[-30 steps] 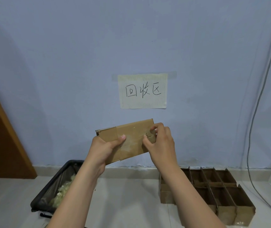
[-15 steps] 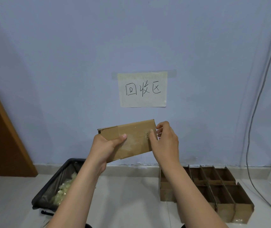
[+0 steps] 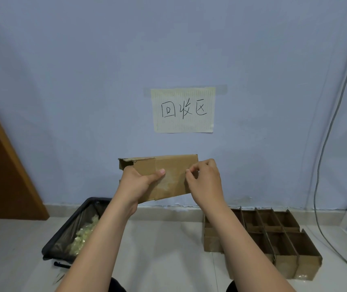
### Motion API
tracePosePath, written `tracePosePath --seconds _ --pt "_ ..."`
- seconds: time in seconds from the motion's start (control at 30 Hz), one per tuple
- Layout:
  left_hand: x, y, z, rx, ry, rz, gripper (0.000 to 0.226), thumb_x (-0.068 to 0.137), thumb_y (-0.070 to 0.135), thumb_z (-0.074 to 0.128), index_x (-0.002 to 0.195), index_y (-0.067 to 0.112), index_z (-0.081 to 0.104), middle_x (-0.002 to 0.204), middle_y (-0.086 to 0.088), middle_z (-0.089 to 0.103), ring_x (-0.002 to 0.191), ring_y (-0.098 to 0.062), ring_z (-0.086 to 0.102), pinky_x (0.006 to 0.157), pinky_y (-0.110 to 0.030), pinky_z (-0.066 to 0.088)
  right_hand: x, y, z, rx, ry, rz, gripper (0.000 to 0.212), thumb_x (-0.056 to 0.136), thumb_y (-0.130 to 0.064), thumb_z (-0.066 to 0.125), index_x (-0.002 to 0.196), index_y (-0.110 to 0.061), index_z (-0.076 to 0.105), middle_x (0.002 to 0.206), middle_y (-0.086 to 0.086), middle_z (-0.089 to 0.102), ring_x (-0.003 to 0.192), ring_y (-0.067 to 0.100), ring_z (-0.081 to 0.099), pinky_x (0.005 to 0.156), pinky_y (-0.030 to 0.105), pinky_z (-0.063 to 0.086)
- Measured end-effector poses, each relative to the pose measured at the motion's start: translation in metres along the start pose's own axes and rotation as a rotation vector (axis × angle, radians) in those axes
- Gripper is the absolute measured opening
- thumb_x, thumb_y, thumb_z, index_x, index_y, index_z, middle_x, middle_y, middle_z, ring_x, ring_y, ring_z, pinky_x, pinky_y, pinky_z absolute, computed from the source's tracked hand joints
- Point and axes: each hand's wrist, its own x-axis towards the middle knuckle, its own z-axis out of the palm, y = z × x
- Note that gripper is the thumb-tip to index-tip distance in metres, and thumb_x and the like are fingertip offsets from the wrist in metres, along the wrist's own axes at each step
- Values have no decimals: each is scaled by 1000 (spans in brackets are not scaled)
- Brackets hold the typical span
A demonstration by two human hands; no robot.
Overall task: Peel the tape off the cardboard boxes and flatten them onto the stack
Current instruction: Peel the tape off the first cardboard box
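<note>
The box [image 3: 168, 175] is held in the air in front of the wall, directly below the paper sign [image 3: 183, 109]. It is a small cardboard box, tilted slightly, with its left end open and ragged. A band of clear tape [image 3: 171, 180] covers the middle and right part of its near face.

The left hand [image 3: 137, 184] grips the left part of the box: the thumb lies across the near face and the remaining fingers wrap behind, out of view. The right hand [image 3: 205, 182] is at the right end of the box, with thumb and forefinger pressed together at the tape's right edge. Whether they already pinch the tape itself cannot be told. The other fingers are curled.

Below the box and to its left, a black bin [image 3: 77, 228] stands on the floor and holds pale crumpled scraps. Below the box and to its right, a cardboard stack [image 3: 263, 239] lies on the floor by the wall, with dividers forming open cells. Far left of the box stands wooden furniture [image 3: 4, 175]. A cable [image 3: 324, 165] hangs down the wall to the right.
</note>
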Motion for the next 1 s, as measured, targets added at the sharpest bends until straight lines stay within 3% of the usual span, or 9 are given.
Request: tracePosePath --seconds 0.17,0.53,0.63,0.73,0.87,1.0 --pt "-1 -2 1 11 -15 -11 21 80 17 87 92 4 75 84 -7 79 78 -21 77 66 -29 58 -1 -1 -2 35 -8 24 7 88 -18 62 82 -14 62 101 -4 46 76 8 55 67 18 41" --pt "7 -6 0 -29 68 -32 18 80 14 86 91 4 75 84 -8 79 79 -26 77 76 -39 62 0 -4 -3 100 -5 -10 12 82 -14 64 77 -6 57 97 -1 47 75 14 54 65 17 43" --pt "9 -5 -5 -51 111 -52 19 80 14 86 91 4 73 83 -7 78 78 -25 76 68 -33 61 -2 -7 -7 229 14 6 11 85 -14 63 78 -7 58 99 0 50 72 8 51 63 10 41" --pt "12 -4 -11 -83 160 -54 20 80 12 86 93 5 72 84 -5 77 77 -22 75 55 -24 55 -2 -4 -7 205 39 -31 12 92 -26 62 88 -15 58 98 -3 52 79 8 50 70 19 40" --pt "11 -2 -12 -92 148 -57 20 79 12 87 92 8 72 83 -4 77 66 -15 74 50 -21 54 -5 0 3 45 -46 -15 32 89 -48 65 93 -18 54 96 -3 52 84 12 51 69 26 42" --pt "8 -2 -6 -41 98 -34 18 79 13 87 89 6 74 79 -6 78 68 -18 76 58 -26 57 -8 -5 9 44 -48 31 61 82 -38 69 128 -22 32 123 1 35 96 26 54 78 35 47"
